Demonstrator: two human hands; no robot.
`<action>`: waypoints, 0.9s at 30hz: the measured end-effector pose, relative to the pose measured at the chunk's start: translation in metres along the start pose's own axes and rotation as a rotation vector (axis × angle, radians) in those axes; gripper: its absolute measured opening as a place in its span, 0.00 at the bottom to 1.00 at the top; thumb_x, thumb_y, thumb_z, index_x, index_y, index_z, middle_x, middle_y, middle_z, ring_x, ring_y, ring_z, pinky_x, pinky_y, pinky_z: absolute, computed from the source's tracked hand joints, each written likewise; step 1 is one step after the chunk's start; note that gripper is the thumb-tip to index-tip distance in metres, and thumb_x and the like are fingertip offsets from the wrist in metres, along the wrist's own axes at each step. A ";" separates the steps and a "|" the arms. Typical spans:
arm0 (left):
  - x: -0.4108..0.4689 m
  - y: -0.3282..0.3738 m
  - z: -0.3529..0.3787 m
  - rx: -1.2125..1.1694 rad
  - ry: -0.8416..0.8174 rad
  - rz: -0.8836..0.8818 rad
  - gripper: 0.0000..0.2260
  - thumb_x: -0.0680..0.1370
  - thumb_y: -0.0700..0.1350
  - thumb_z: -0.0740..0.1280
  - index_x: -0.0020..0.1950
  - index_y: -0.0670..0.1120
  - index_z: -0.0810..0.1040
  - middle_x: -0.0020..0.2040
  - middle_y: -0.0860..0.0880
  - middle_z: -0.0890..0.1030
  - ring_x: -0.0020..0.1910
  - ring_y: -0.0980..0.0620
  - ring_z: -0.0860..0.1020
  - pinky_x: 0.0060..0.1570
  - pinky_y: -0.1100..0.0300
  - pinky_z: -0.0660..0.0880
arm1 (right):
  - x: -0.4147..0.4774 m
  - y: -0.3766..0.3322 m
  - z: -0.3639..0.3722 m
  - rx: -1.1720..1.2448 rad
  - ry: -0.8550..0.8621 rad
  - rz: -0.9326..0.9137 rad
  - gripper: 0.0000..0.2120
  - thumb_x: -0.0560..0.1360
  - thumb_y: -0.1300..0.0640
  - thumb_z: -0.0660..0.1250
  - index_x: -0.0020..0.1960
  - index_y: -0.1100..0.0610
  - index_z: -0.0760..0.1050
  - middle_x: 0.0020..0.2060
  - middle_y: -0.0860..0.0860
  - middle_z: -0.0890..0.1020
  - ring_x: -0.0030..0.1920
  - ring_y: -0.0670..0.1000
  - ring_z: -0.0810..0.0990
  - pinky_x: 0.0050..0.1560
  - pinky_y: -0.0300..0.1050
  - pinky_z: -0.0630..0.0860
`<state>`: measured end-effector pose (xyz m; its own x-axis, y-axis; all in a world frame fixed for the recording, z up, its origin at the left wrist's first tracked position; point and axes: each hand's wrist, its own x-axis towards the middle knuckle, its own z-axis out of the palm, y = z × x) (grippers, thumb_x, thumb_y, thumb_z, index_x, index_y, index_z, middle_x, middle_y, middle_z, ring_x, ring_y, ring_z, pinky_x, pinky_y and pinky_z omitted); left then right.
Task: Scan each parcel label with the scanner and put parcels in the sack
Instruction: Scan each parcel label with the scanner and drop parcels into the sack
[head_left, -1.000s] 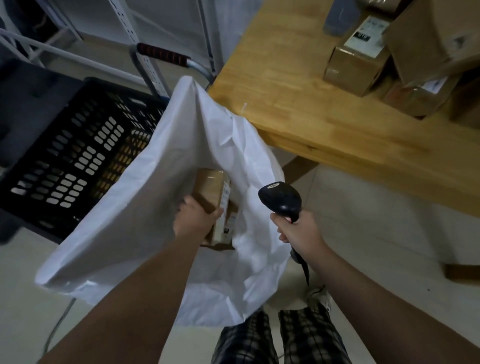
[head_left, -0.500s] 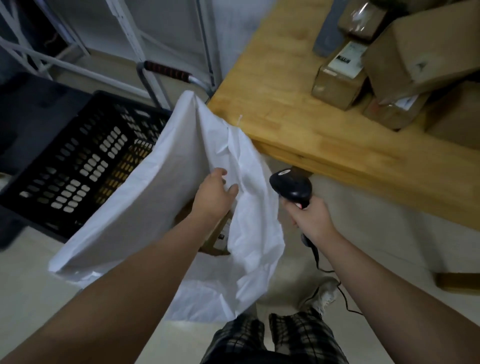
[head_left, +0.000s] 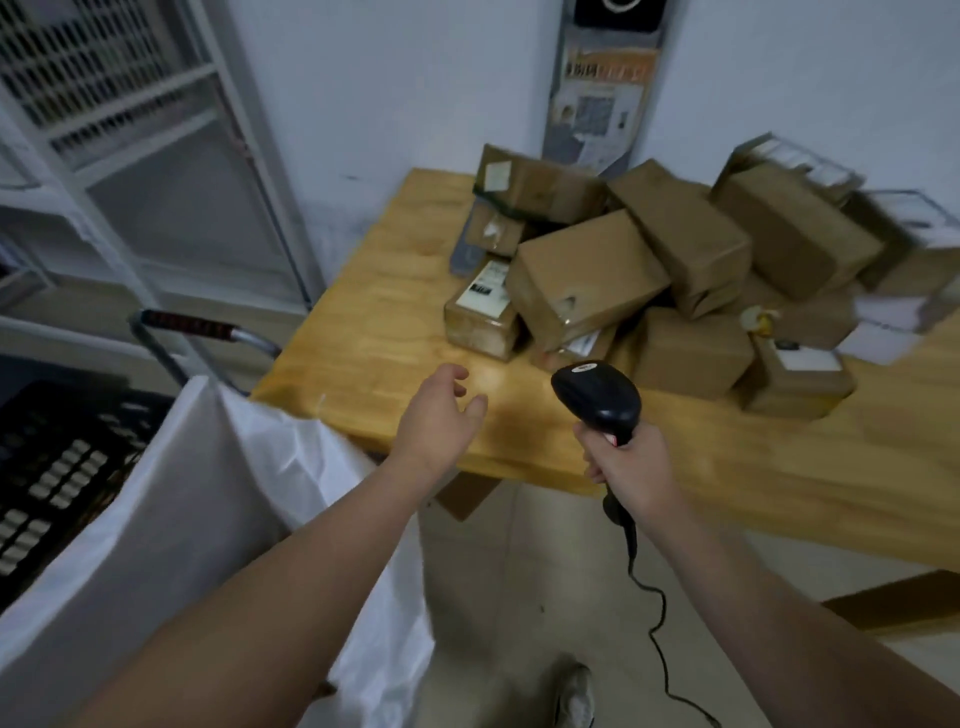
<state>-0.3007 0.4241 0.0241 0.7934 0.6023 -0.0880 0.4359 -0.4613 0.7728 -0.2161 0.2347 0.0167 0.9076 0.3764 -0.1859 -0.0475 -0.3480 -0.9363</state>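
- The left hand (head_left: 439, 410) hovers over the near edge of the bench (head_left: 363, 332), fingers loose and spread, holding nothing.
- The right hand (head_left: 626, 467) grips the scanner (head_left: 597, 397) by its handle, head toward the pile of parcels (head_left: 649, 270).
- The small parcel (head_left: 480, 317) lies label up at the pile's near left corner.
- It looks stiff and light, and probably tape-slick, so grip it across its short sides and keep the label clear.
- The soft sack (head_left: 182, 493) stands beside the bench.

Brown parcels (head_left: 582, 280) heaped; white sack (head_left: 156, 519) seemingly open.
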 end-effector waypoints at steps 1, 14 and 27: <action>0.007 0.009 0.008 -0.002 0.001 -0.001 0.19 0.80 0.51 0.64 0.69 0.47 0.69 0.61 0.49 0.75 0.52 0.52 0.74 0.48 0.59 0.70 | 0.009 -0.001 -0.012 0.014 0.011 -0.005 0.11 0.76 0.59 0.70 0.40 0.66 0.77 0.31 0.57 0.76 0.30 0.50 0.76 0.34 0.43 0.75; 0.086 0.097 0.072 0.260 0.116 0.161 0.28 0.76 0.54 0.69 0.72 0.46 0.66 0.69 0.44 0.63 0.70 0.45 0.61 0.67 0.57 0.61 | 0.114 -0.017 -0.102 0.100 0.117 -0.066 0.08 0.75 0.57 0.70 0.50 0.62 0.77 0.33 0.53 0.79 0.32 0.47 0.79 0.30 0.34 0.74; 0.204 0.134 0.074 1.113 -0.236 0.248 0.56 0.66 0.74 0.65 0.76 0.57 0.30 0.77 0.35 0.37 0.76 0.32 0.42 0.71 0.35 0.47 | 0.193 -0.052 -0.061 0.176 0.220 -0.075 0.05 0.74 0.56 0.71 0.45 0.52 0.75 0.35 0.53 0.81 0.35 0.50 0.81 0.46 0.53 0.80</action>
<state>-0.0489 0.4370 0.0627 0.9174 0.3335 -0.2170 0.2973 -0.9371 -0.1830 -0.0132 0.2730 0.0482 0.9791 0.1931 -0.0634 -0.0314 -0.1647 -0.9858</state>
